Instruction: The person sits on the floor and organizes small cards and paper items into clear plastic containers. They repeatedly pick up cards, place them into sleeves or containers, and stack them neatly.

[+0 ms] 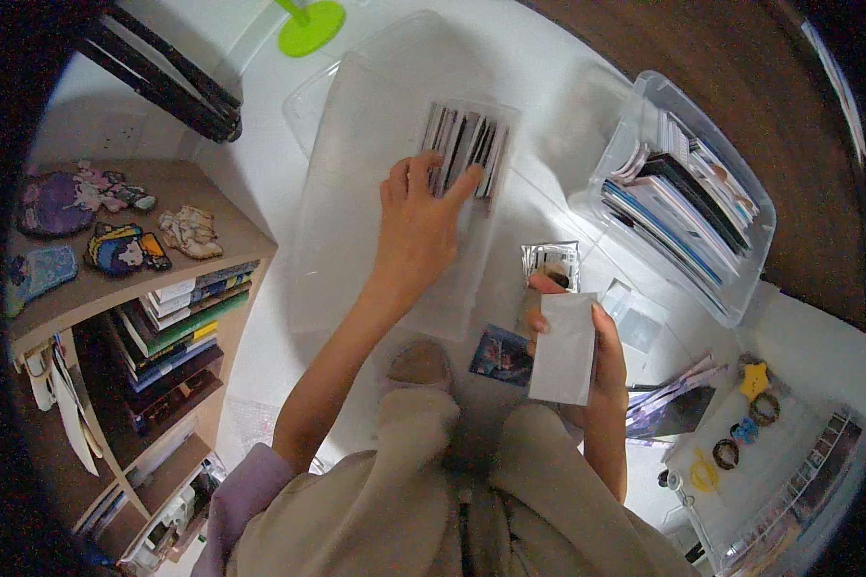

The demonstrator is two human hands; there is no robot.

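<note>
My left hand [420,216] reaches into a long translucent plastic box [361,216] on the floor. Its thumb and fingers are spread over a row of thin upright cards or sleeves [462,141] packed at one end, touching them. In my right hand [608,360] is a white rectangular packet or stack [563,350], blank on the side facing me. Just beyond that hand a silvery foil packet [552,258] lies on the floor. To the left of the white packet, partly covered by my fingers, is a dark picture card [501,355].
A clear bin [758,249] of upright folders and papers stands at right. Clear sleeves [635,314] and purple-printed sheets [671,407] lie nearby. At left is a wooden shelf [242,249] with books and small figures. Trinkets, including a yellow star [754,380], sit at lower right.
</note>
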